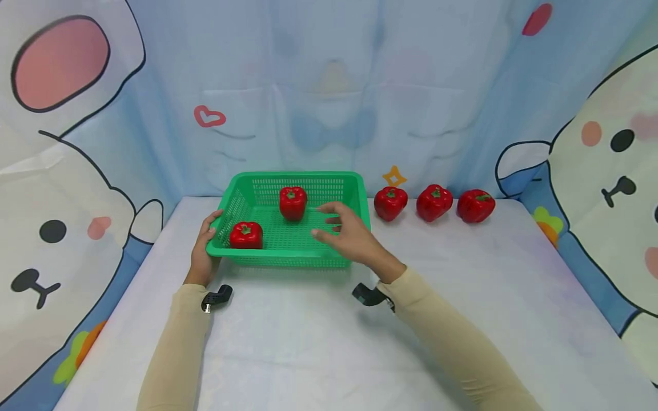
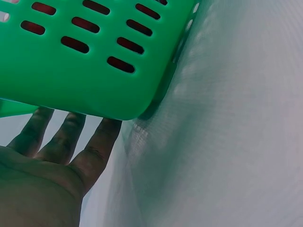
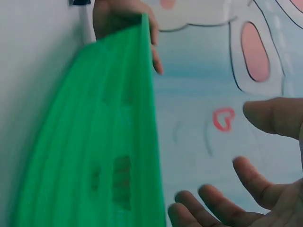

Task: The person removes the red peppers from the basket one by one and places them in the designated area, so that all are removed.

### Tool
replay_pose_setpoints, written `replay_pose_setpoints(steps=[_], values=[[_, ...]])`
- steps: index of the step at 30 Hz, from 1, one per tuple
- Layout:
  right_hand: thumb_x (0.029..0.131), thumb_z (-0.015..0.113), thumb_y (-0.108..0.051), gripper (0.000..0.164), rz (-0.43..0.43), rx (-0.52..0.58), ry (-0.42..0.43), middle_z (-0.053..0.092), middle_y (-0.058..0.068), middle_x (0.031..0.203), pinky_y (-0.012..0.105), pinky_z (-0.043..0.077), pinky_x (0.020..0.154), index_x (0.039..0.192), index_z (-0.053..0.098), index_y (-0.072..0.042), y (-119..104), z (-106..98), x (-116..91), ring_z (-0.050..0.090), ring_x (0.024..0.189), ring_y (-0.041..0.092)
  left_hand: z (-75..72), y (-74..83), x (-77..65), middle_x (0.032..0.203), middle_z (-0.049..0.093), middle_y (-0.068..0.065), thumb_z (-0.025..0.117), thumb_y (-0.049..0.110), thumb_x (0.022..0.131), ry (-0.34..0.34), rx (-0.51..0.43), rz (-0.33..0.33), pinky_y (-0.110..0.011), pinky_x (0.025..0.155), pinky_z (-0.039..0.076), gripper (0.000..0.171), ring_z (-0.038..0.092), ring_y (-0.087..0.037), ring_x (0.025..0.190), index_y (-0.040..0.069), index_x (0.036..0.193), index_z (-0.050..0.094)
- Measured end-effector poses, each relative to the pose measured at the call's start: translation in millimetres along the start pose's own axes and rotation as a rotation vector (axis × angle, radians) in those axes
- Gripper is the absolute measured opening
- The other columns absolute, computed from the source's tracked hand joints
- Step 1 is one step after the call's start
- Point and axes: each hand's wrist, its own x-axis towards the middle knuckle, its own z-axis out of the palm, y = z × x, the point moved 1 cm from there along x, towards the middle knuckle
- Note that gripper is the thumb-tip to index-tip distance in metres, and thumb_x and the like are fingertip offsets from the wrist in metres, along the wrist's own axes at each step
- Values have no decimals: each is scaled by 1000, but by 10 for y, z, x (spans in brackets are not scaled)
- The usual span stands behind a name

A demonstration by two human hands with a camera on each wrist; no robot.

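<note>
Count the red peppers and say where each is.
5: front-left pepper and back-middle pepper in the green basket; left pepper, middle pepper and right pepper in a row on the table, right of the basket.

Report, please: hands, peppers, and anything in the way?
Left hand touching basket at left; right hand over basket, holding nothing. Two peppers inside, three on table, right of basket. No obstacle visible.

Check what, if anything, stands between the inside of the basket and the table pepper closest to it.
The right side of the green basket does: that red pepper would likely have to clear its rim. The right hand also hangs over that end, perhaps partly in the way. No other pepper shows between.
</note>
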Motion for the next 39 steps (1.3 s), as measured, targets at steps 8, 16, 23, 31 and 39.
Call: replay_pose_setpoints(steps=[8, 16, 23, 31, 39], values=[[91, 70, -29, 55, 39, -24, -194, 49, 9, 145, 43, 49, 99, 138, 47, -13, -204, 735, 480, 52, 130, 33, -17, -12, 0, 162, 15, -5, 20, 24, 105, -10, -12, 16, -16, 98, 42, 50, 23, -22, 144, 24, 154, 25], [91, 71, -22, 69, 140, -59, -242, 43, 11, 151, 38, 47, 102, 150, 37, -14, -361, 1138, 807, 45, 137, 26, -30, -12, 0, 161, 15, -7, 19, 26, 105, -30, -2, 18, -16, 99, 41, 49, 24, -24, 144, 23, 154, 24], [86, 76, -19, 76, 114, -155, -273, 54, 10, 140, 34, 48, 100, 150, 36, -9, -296, 1299, 1015, 54, 126, 23, -43, -19, 5, 162, 15, -7, 19, 24, 105, -43, -31, 34, -16, 99, 42, 49, 25, -25, 145, 21, 154, 24], [89, 73, -26, 66, 66, -281, -295, 56, 9, 136, 32, 47, 101, 144, 41, -10, -236, 1319, 1076, 56, 124, 21, -35, -3, 8, 162, 15, -6, 19, 23, 105, -36, -32, 26, -15, 102, 39, 49, 22, -25, 146, 22, 153, 24], [86, 75, -26, 68, 41, -222, -245, 56, 10, 135, 32, 51, 96, 143, 42, -8, -240, 1227, 1020, 56, 122, 22, -37, 1, 9, 162, 16, -6, 20, 25, 105, -27, -33, 17, -17, 100, 41, 48, 28, -21, 142, 24, 153, 26]])
